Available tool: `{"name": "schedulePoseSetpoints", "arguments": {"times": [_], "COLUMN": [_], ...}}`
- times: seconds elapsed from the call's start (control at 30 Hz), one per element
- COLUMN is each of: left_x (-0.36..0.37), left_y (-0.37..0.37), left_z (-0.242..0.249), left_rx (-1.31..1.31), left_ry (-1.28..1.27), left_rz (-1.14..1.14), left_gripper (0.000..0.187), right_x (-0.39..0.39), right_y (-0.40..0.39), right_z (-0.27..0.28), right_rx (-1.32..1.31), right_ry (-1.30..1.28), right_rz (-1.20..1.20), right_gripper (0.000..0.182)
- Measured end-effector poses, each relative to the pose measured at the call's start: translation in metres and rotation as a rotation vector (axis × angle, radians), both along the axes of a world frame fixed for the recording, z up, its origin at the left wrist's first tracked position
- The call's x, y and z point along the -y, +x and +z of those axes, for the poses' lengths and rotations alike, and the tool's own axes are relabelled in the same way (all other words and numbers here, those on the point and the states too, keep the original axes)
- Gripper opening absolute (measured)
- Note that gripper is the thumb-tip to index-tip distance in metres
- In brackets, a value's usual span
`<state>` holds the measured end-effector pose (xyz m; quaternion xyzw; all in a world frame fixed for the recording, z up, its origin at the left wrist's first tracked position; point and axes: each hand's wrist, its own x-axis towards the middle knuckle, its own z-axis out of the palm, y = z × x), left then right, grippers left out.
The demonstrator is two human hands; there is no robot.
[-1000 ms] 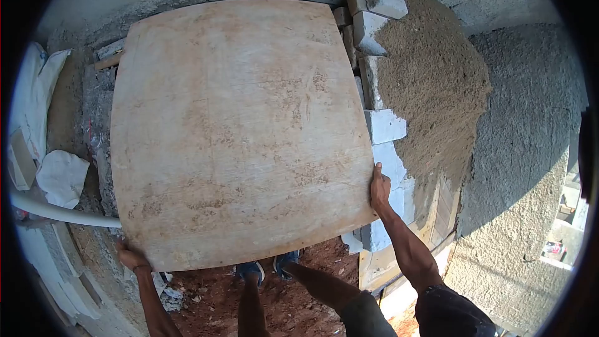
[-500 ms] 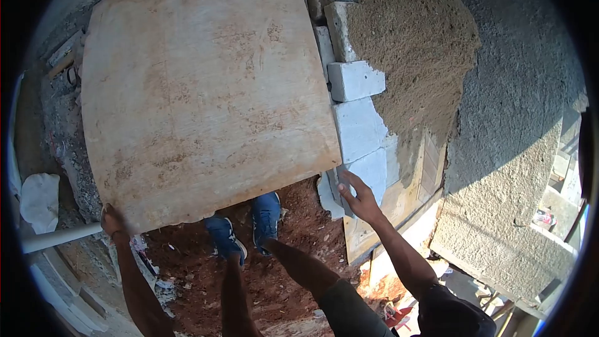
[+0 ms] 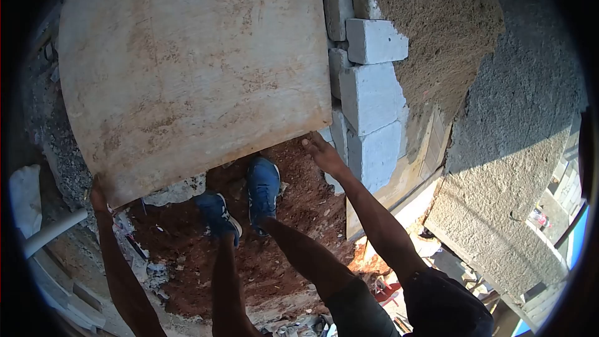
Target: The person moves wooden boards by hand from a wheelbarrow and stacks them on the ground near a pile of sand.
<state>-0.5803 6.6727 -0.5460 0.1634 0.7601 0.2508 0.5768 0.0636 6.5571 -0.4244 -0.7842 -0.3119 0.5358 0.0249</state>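
A large plywood sheet (image 3: pixel 199 75), pale and smeared with reddish dirt, fills the upper left of the view. My left hand (image 3: pixel 98 198) grips its near left corner, fingers mostly hidden by the edge. At the near right corner, my right hand (image 3: pixel 323 153) has its fingers closed at the sheet's edge, with the fingertips partly out of sight. My feet in blue shoes (image 3: pixel 263 188) stand on red soil just below the near edge.
White blocks (image 3: pixel 372 97) form a stepped wall end right of the sheet, beside rough brown plaster (image 3: pixel 437 25). A white pipe (image 3: pixel 56 232) sticks out at left near my left hand. Rubble (image 3: pixel 150 274) lies along the left edge of the red soil (image 3: pixel 187 256).
The sheet has shifted up and left in view, showing more ground by my shoes. My right hand has gone from spread beside the blocks to closed at the sheet's corner.
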Motion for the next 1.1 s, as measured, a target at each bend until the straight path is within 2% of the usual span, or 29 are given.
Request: {"name": "schedulePoseSetpoints", "arguments": {"times": [0.1,0.13,0.17,0.23,0.27,0.33,0.37,0.4,0.43,0.47,0.5,0.53,0.57,0.6,0.67,0.7,0.73,0.8,0.83,0.9,0.93,0.97,1.03,1.1], "left_x": [-0.01,-0.029,-0.02,-0.004,-0.007,0.007,0.029,0.054,0.069,0.074,0.077,0.108,0.128,0.148,0.195,0.218,0.207,0.225,0.238,0.276,0.271,0.271,0.265,0.266], "left_y": [0.027,0.08,0.062,0.013,0.009,0.012,0.018,0.024,0.031,0.037,0.079,0.082,0.108,0.133,0.161,0.163,0.199,0.196,0.182,0.15,0.137,0.119,0.084,0.025], "left_z": [0.026,0.072,0.042,-0.021,-0.017,-0.004,0.001,0.005,0.015,0.038,0.117,0.132,0.177,0.226,0.299,0.329,0.411,0.473,0.489,0.508,0.531,0.554,0.555,0.522], "left_rx": [0.198,-0.031,-0.112,-0.055,-0.061,0.304,0.315,0.12,-0.079,-0.285,-0.126,-0.277,-0.254,-0.064,0.032,0.047,-0.014,-0.012,-0.029,0.024,-0.059,-0.066,0.13,-0.106], "left_ry": [-0.092,-0.246,-0.13,-0.144,-0.124,-0.153,-0.15,-0.047,0.076,0.209,0.12,0.0,-0.137,-0.168,-0.25,-0.233,-0.336,-0.484,-0.455,-0.227,-0.232,-0.228,-0.244,0.021], "left_rz": [0.073,0.078,-0.044,-0.001,0.0,0.084,0.078,-0.05,-0.176,-0.296,-0.388,-0.63,-0.696,-0.65,-0.813,-1.084,-0.872,-1.029,-1.036,-0.824,-0.866,-0.873,-0.361,-0.479], "left_gripper": [0.054,0.062,0.067,0.067,0.067,0.062,0.062,0.061,0.06,0.061,0.08,0.08,0.078,0.076,0.077,0.066,0.064,0.079,0.079,0.075,0.065,0.065,0.05,0.042], "right_x": [0.016,0.016,0.004,0.01,0.015,0.016,0.029,0.024,0.029,0.058,0.08,0.091,0.099,0.108,0.121,0.133,0.145,0.152,0.151,0.161,0.162,0.166,0.162,0.161], "right_y": [0.0,-0.004,-0.014,-0.02,-0.021,-0.035,-0.039,-0.048,-0.057,-0.066,-0.077,-0.087,-0.095,-0.1,-0.112,-0.122,-0.128,-0.131,-0.129,-0.127,-0.124,-0.126,-0.128,-0.121], "right_z": [0.0,0.016,0.048,0.091,0.116,0.19,0.222,0.261,0.289,0.303,0.316,0.32,0.322,0.322,0.321,0.326,0.331,0.367,0.389,0.43,0.446,0.459,0.488,0.493], "right_rx": [-0.007,0.029,-0.067,-0.203,-0.208,-0.365,-0.489,-0.501,-0.44,-0.452,-0.264,-0.197,-0.134,-0.125,0.092,0.094,0.11,0.119,0.095,0.071,0.042,0.01,0.089,-0.042], "right_ry": [0.029,-0.049,-0.127,-0.147,-0.131,-0.057,-0.095,-0.224,-0.179,-0.121,-0.02,0.029,0.079,0.121,0.045,0.084,0.083,0.104,0.067,0.036,-0.006,-0.05,0.067,0.198], "right_rz": [0.072,0.128,0.054,-0.084,-0.008,-0.071,-0.131,-0.036,0.25,0.278,0.533,0.383,0.23,0.217,0.274,0.252,0.223,0.193,0.197,0.192,0.169,0.145,-0.126,-0.345], "right_gripper": [0.07,0.067,0.06,0.052,0.052,0.053,0.055,0.06,0.065,0.071,0.071,0.072,0.072,0.072,0.069,0.069,0.068,0.068,0.067,0.066,0.065,0.065,0.062,0.058]}}
